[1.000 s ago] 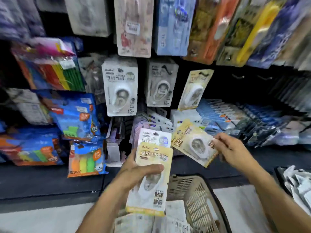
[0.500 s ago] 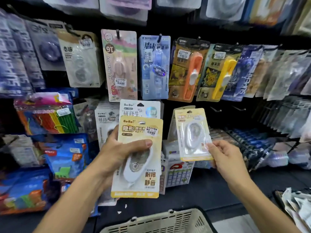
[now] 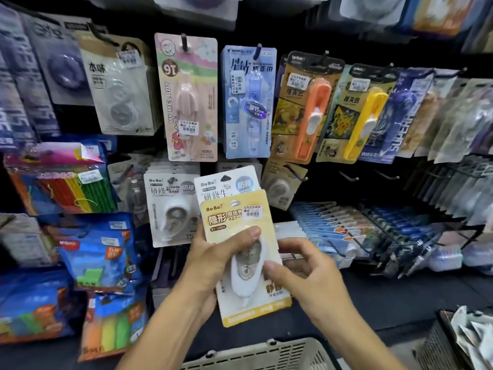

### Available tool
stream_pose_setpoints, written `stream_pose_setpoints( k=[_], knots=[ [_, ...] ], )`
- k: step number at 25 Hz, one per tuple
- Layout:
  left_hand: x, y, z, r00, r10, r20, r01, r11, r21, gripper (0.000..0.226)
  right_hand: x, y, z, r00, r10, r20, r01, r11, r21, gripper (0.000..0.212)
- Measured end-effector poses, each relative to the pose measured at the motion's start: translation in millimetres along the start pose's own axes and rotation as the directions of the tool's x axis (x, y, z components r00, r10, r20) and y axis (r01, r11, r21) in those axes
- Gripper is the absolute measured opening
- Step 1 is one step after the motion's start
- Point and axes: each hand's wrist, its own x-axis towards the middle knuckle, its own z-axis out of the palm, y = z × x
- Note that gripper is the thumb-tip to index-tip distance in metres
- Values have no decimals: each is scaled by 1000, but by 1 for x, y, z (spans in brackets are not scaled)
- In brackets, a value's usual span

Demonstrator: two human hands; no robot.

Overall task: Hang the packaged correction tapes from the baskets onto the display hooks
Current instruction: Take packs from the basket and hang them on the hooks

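A beige basket [image 3: 266, 353] sits nearest, its rim just below the yellow correction tape pack [image 3: 240, 220]. The left hand [image 3: 213, 260] grips that pack with the thumb across its front, a white pack [image 3: 226, 184] fanned behind it. The right hand [image 3: 306, 276] pinches the yellow pack's right edge. Beyond it, hooks [image 3: 298, 173] carry more hanging packs.

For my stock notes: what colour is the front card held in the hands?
Pale yellow card with a white tape dispenser; head view.
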Motion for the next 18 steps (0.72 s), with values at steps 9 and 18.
stream_pose_setpoints(
  k=[9, 18],
  knots=[
    [-4, 7, -10, 999, 36, -26, -38, 997, -61, 71, 17, 10, -34, 886, 145, -440, -70, 981, 182, 23],
    [-3, 3, -13, 1000, 21, -14, -21, 999, -41, 74, 31, -1, -55, 832, -12, -554, 30, 999, 24, 8]
  ],
)
